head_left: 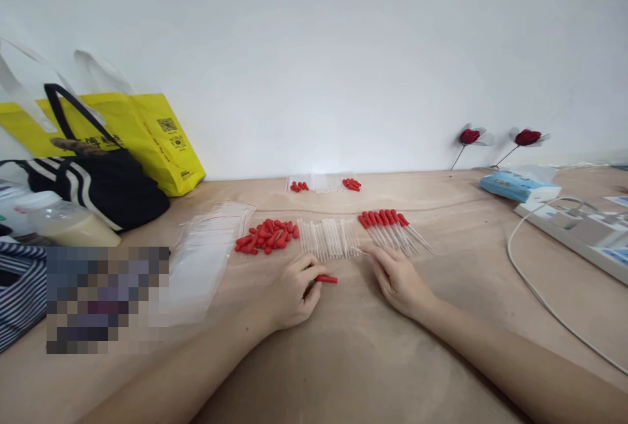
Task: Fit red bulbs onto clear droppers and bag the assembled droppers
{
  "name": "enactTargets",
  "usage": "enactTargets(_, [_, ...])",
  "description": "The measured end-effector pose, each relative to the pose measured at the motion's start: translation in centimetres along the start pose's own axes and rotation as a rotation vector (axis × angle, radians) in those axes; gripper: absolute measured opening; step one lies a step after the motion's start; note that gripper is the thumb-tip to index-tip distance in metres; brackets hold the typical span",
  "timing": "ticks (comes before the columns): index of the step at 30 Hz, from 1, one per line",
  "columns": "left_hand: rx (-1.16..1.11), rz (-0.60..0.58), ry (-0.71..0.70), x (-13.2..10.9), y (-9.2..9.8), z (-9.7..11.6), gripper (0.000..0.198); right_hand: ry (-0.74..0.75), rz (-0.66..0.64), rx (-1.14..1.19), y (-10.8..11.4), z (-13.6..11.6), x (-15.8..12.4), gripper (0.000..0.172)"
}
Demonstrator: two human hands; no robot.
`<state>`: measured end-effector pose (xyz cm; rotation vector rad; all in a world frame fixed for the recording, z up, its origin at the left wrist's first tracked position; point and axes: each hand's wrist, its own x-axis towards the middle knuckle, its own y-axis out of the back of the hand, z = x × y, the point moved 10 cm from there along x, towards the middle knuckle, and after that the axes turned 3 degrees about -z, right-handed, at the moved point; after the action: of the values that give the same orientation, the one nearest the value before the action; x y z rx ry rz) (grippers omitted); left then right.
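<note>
Clear tubes (328, 239) lie in a row on the bench (343, 365), in from its far edge. The right hand (400, 279) is at the row's right end; one cannot tell if its fingers (379, 252) hold a tube. Red-topped tubes (391, 224) lie on that side, a heap of red caps (267, 236) on the other. Left fingers (313, 272) pinch one little cap (328, 279).

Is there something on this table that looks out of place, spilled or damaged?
No spill or damage stands out. The bottle at the left looks tilted, though the wide lens may exaggerate this. Beside the plastic bags, a pixelated patch hides what is there. The largest pile of red bulbs is merely untidy.
</note>
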<state>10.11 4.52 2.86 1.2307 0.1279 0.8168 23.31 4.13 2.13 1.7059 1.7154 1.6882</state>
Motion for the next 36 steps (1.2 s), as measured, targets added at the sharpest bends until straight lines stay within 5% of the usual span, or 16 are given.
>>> enactTargets(5, [0.005, 0.049, 0.035, 0.5, -0.3, -0.6, 0.026, 0.112, -0.071, -0.112, -0.5, -1.8, -0.1, 0.028])
enactTargets(12, [0.028, 0.044, 0.158, 0.9, -0.7, -1.0, 0.014, 0.221, -0.014, -0.080, 0.2, -3.9, 0.0, 0.022])
enactTargets(27, [-0.087, 0.220, 0.250, 0.4, 0.9, -1.6, 0.010, 0.291, 0.041, -0.066, -0.1, -6.0, 0.0, 0.023])
enactTargets(36, [-0.130, 0.198, 0.149, 0.4, 0.7, -0.7, 0.008, 0.341, 0.004, -0.050, 0.1, -6.1, 0.2, 0.028])
